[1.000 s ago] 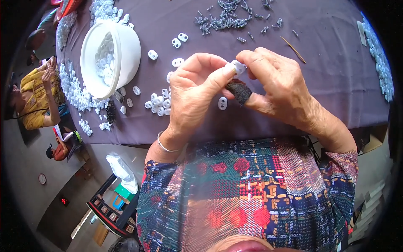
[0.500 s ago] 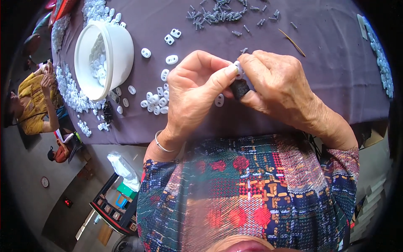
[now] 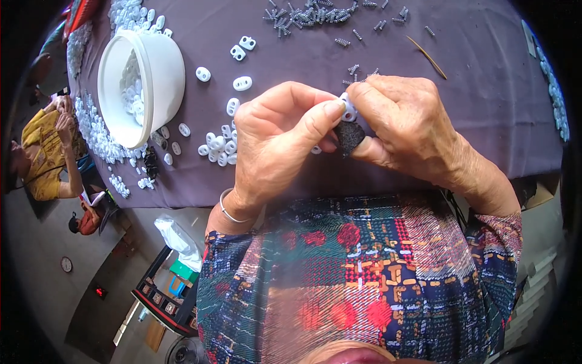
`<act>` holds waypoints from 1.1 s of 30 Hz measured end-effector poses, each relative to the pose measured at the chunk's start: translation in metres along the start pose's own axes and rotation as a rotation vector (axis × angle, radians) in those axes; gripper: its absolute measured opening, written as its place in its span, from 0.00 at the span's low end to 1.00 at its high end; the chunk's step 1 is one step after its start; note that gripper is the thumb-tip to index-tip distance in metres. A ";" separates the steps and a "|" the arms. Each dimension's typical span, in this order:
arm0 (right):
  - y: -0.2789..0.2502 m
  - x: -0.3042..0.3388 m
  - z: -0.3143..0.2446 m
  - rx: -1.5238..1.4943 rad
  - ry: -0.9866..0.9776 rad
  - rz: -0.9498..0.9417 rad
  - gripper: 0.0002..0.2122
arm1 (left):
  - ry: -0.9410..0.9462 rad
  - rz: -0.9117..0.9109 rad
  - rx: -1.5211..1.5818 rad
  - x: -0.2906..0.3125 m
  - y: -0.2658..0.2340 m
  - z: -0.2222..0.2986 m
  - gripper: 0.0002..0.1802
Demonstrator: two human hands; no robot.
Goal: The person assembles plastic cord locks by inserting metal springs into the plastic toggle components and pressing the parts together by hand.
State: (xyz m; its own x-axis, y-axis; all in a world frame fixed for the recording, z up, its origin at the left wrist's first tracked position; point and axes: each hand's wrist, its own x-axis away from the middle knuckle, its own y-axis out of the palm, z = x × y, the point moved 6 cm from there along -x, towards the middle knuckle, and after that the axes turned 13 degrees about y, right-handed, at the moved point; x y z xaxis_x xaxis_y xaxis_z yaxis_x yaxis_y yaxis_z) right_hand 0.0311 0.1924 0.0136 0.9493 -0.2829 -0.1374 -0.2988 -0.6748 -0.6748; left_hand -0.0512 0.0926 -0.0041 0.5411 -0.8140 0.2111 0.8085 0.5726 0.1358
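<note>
A small white plastic cord lock with two holes [image 3: 348,110] is pinched between my hands, above the middle of the table. My left hand [image 3: 280,136] is closed on it, with thumb and index finger at its left side. My right hand [image 3: 407,121] is closed too, with curled fingers against its right side. Just below the cord lock is a black, rough-textured pad or wrap [image 3: 349,138], next to my right thumb; what it is fixed to is hidden. Loose small metal springs [image 3: 354,73] lie just beyond my right fingers.
A white plastic tub [image 3: 163,85] lies tipped, with white pieces inside. Loose white cord locks [image 3: 218,145] sit left of my left hand. More springs [image 3: 315,15] are heaped at the far side, near a thin brown stick [image 3: 427,57]. Another person [image 3: 48,145] sits at far left.
The cord lock has turned a little in my fingers and shows its holes more plainly. The black pad is more exposed. The table things have shifted slightly left in view.
</note>
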 end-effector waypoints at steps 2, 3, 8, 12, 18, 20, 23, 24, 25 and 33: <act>0.001 0.000 0.000 -0.018 0.001 0.003 0.14 | 0.004 0.020 0.008 0.001 0.001 -0.001 0.08; 0.000 0.001 0.000 -0.024 -0.005 0.019 0.13 | 0.001 0.018 0.010 0.001 0.001 -0.002 0.08; -0.002 0.002 -0.001 -0.009 -0.030 0.037 0.13 | 0.031 0.020 0.040 0.003 0.003 -0.002 0.07; -0.002 0.002 -0.001 -0.018 -0.027 0.034 0.12 | 0.036 0.034 0.048 0.004 0.004 -0.002 0.07; -0.001 0.002 -0.003 -0.017 -0.041 0.043 0.12 | 0.046 0.065 0.016 0.005 0.003 -0.001 0.07; 0.000 0.002 -0.004 -0.011 -0.037 0.037 0.12 | 0.098 0.071 0.029 0.006 0.004 0.000 0.07; -0.002 0.002 -0.006 -0.022 -0.056 0.080 0.12 | 0.110 0.071 0.011 0.005 0.004 0.001 0.07; -0.002 0.002 -0.005 -0.028 -0.063 0.085 0.12 | 0.110 0.073 0.011 0.006 0.005 0.001 0.07; -0.002 0.003 -0.005 -0.033 -0.070 0.090 0.12 | 0.108 0.075 0.019 0.006 0.005 0.002 0.07; 0.000 0.005 -0.005 -0.044 -0.064 0.094 0.14 | 0.094 0.094 0.056 0.007 0.005 0.003 0.07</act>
State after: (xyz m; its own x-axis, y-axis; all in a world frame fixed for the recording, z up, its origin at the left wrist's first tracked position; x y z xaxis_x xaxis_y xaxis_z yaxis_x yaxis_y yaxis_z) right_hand 0.0350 0.1876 0.0171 0.9209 -0.3030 -0.2451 -0.3890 -0.6772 -0.6245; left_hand -0.0437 0.0904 0.0007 0.6352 -0.7606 0.1343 0.7404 0.6491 0.1744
